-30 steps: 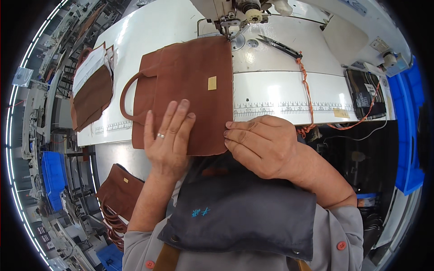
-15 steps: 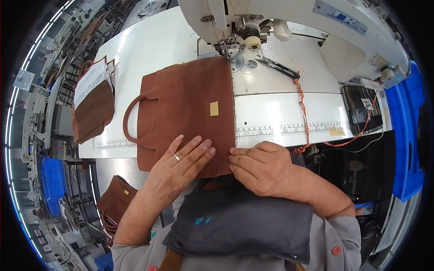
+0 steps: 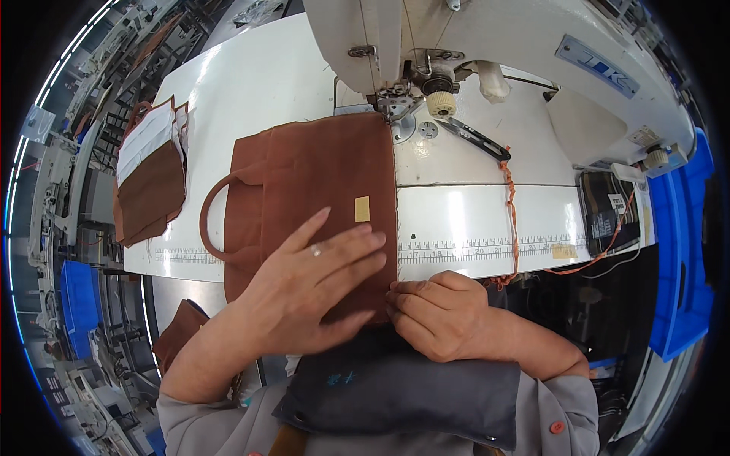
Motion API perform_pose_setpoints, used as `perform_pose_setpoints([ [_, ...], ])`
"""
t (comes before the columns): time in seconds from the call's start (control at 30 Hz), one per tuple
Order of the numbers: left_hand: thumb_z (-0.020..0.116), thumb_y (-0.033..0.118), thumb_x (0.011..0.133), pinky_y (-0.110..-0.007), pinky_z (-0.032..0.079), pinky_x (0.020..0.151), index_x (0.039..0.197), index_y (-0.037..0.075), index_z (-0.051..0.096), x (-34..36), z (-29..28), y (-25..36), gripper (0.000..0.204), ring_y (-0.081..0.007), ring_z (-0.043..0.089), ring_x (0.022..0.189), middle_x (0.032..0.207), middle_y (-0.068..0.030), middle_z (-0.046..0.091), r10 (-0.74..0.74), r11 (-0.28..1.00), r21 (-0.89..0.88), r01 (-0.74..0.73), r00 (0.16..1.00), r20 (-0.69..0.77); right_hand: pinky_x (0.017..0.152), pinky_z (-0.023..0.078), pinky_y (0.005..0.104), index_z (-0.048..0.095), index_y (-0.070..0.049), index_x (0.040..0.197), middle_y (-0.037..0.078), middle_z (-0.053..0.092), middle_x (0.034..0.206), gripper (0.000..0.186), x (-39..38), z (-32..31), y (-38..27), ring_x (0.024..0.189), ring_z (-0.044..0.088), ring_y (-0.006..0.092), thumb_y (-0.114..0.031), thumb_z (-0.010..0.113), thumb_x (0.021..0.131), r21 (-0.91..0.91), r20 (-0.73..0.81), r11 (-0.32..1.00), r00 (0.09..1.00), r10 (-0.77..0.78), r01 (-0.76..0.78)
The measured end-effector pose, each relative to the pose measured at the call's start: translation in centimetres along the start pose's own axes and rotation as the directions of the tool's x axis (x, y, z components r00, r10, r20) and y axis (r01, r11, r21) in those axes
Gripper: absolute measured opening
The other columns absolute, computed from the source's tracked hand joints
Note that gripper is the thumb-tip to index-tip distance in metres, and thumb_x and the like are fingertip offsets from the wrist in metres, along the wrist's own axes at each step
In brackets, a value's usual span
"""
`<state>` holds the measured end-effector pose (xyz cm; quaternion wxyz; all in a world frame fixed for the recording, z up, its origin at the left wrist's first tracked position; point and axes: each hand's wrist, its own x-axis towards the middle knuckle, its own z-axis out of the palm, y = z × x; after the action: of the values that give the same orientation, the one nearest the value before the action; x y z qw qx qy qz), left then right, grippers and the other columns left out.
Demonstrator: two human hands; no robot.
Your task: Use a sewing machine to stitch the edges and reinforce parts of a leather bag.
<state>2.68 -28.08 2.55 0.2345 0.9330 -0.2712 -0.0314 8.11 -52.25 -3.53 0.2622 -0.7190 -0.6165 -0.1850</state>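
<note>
A brown fabric bag [image 3: 304,163] lies flat on the white sewing table, its loop handle [image 3: 215,220] pointing left and a small yellow tag [image 3: 362,209] on its face. The bag's far right corner sits at the needle and presser foot of the sewing machine [image 3: 391,106]. Over the bag's near part hovers or rests my left hand [image 3: 312,277], fingers spread and holding nothing; contact is unclear. My right hand [image 3: 437,311] pinches the bag's right edge near its close corner, fingers pressed together.
Thread snips [image 3: 475,139] on an orange cord [image 3: 510,197] lie right of the needle. Brown and white fabric pieces [image 3: 154,171] are stacked at the left. A ruler strip [image 3: 479,249] runs along the table's near part. Blue bins [image 3: 684,251] stand at the right; another brown bag [image 3: 179,327] is lower left.
My left hand has lifted and shifted right toward the bag's edge, its fingers spreading. My right hand keeps its pinch on the edge. The whole view has tilted slightly, so the table appears lower.
</note>
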Motion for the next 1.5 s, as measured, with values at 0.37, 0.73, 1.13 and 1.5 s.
perform_pose_setpoints([
  [0.37,0.078,0.021,0.085,-0.054,0.033,0.122,0.134,0.002,0.06,3.9,3.1,-4.5,0.056,-0.033,0.047,0.145,0.151,-0.0147,0.053,0.05,0.997,0.072,-0.042,0.992,-0.115,0.068,0.049,0.0258,0.073,-0.004,0.084,0.007,0.074,0.094,0.013,0.9,0.7,-0.2,0.088,0.072,0.0159,-0.011,0.072,0.074,0.052,-0.008,0.999,1.0,0.0,0.001],
  [0.73,0.08,0.028,0.084,-0.065,0.017,0.123,0.123,0.008,0.063,4.4,2.7,-2.9,0.047,-0.0286,0.047,0.146,0.145,-0.0116,0.054,0.064,0.951,0.309,-0.029,0.992,-0.105,0.067,0.049,0.0251,0.074,-0.004,0.085,0.007,0.074,0.093,0.018,0.6,0.7,-0.1,0.087,0.073,0.0163,-0.012,0.071,0.07,0.067,-0.032,0.998,0.999,0.011,-0.009],
  [1.13,0.077,0.031,0.088,-0.064,0.019,0.123,0.111,0.01,0.063,5.1,3.4,-3.0,0.035,-0.0231,0.061,0.132,0.129,-0.0072,0.063,0.101,0.973,0.217,-0.073,0.988,-0.119,0.065,0.046,0.026,0.069,-0.006,0.08,0.005,0.069,0.088,0.015,0.8,1.1,0.8,0.084,0.07,0.0164,-0.013,0.069,0.068,0.054,-0.099,0.998,0.995,0.018,-0.012],
  [1.5,0.073,0.014,0.088,-0.061,0.02,0.123,0.115,0.01,0.064,4.9,2.7,-2.8,0.029,-0.0231,0.058,0.136,0.13,-0.0058,0.063,0.08,0.975,0.219,-0.043,0.984,-0.159,0.067,0.05,0.0264,0.069,-0.01,0.083,0.001,0.071,0.088,0.014,1.4,0.9,2.7,0.085,0.072,0.0144,-0.012,0.076,0.07,0.017,-0.025,0.991,0.991,0.129,-0.129],
])
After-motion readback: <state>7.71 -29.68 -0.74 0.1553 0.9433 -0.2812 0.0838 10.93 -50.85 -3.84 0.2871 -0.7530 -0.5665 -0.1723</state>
